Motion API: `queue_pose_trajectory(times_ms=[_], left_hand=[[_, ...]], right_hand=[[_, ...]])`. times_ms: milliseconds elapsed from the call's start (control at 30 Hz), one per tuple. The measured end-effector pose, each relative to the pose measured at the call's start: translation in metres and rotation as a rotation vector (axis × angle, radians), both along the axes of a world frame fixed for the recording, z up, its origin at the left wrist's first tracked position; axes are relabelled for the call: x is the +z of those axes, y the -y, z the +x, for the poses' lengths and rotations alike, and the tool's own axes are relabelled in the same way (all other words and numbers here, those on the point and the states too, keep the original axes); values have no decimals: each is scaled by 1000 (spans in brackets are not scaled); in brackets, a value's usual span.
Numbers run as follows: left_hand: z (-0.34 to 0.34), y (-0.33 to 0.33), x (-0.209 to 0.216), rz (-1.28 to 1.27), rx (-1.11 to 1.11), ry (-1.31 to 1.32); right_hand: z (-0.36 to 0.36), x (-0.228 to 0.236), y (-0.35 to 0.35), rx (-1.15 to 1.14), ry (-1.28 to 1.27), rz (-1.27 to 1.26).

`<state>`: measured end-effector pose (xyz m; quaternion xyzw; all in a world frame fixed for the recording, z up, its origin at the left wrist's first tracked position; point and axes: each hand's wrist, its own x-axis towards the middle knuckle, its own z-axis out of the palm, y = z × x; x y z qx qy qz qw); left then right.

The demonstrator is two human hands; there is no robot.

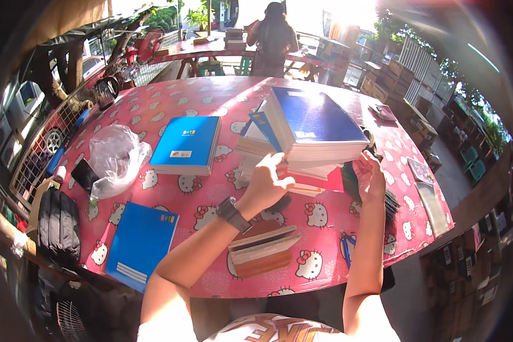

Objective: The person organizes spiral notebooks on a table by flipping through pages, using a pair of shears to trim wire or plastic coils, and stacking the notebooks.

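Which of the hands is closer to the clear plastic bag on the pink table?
Left. The left hand grips the near edge of the book stack, with the plastic bag farther out on its left. The right hand holds the stack's other side, farther from the bag.

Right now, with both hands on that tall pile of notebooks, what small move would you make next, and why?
Probably lower the stack of notebooks flat and square its edges. The left hand and right hand each grip a lower corner, and the pile looks tipped and fanned out, with the books beneath it sticking out unevenly over the pink table. Settling it first should keep it from sliding.
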<state>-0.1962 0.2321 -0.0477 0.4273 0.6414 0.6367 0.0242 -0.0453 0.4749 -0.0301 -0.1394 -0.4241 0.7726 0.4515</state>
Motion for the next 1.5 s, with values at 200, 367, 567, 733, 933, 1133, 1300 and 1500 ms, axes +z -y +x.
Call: queue_pose_trajectory(times_ms=[200, 367, 567, 733, 933, 1133, 1300, 1500], left_hand=[[-50, 11, 20, -312, 389, -617], [-54, 7, 39, -650, 326, -543], [-51, -1, 45, -787, 279, -563], [-51, -1, 39, -815, 357, -714], [-17, -27, 33, -336, 319, -985], [-61, -3, 48, -539, 157, -1015], [-102, 17, 32, -301, 39, -750], [-82, 17, 26, -427, 329, -885]], right_hand=[[-24, 19, 11, -26, 282, -221], [-36, 28, 11, 43, 399, -78], [-6, 21, -25, -71, 342, -51], [20, -6, -51, 328, -264, -243], [9, -25, -55, 52, -32, -175], [44, 15, -46, 92, -107, -39], [98, 64, -28, 86, -176, 17], [85, 126, -15, 215, -250, 136]])
